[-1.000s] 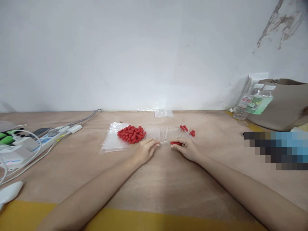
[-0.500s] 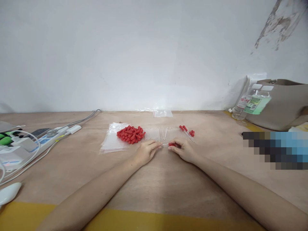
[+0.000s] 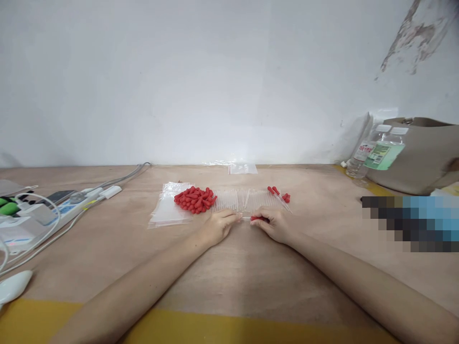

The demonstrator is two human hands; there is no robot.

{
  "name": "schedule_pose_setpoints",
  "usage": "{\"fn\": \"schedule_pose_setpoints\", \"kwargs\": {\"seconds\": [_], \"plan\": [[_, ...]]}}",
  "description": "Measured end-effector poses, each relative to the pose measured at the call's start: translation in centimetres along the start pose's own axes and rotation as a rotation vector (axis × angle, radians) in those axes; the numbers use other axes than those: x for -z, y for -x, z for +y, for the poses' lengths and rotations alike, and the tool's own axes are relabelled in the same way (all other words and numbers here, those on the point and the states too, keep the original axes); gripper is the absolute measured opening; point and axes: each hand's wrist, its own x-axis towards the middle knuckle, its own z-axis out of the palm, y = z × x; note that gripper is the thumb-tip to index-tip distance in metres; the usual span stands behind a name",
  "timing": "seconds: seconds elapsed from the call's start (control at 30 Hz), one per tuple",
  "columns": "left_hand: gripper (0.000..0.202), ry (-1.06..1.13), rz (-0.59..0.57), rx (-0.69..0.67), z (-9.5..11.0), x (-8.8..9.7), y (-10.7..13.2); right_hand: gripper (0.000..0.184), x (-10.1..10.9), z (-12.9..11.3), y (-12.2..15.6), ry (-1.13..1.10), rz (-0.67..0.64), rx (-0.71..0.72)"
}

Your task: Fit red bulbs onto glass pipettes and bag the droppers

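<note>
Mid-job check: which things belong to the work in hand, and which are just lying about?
Belongs:
clear tube, left hand
red bulb, right hand
loose tubes
pile of red bulbs
probably plastic bags

Apparently lying about:
power strip
bottles
beige bag

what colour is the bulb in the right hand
The bulb is red; the head view shows it.
</note>
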Motion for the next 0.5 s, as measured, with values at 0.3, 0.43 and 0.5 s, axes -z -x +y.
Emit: {"fn": "schedule_pose_setpoints", "kwargs": {"seconds": [0.3, 0.43, 0.5], "plan": [[0.026, -0.103, -0.071, -0.033, 0.1, -0.4, 0.4, 0.012, 0.5, -0.7, 0.1, 0.264, -0.060, 0.123], [0.024, -0.113, -0.060, 0.012, 0.1, -0.9, 0.5, 0.014, 0.7, -0.6, -0.1, 0.296, -0.062, 0.071], [0.022, -0.085, -0.033, 0.077, 0.1, -1.0, 0.4, 0.014, 0.8, -0.3, -0.2, 0.258, -0.061, 0.036]]}}
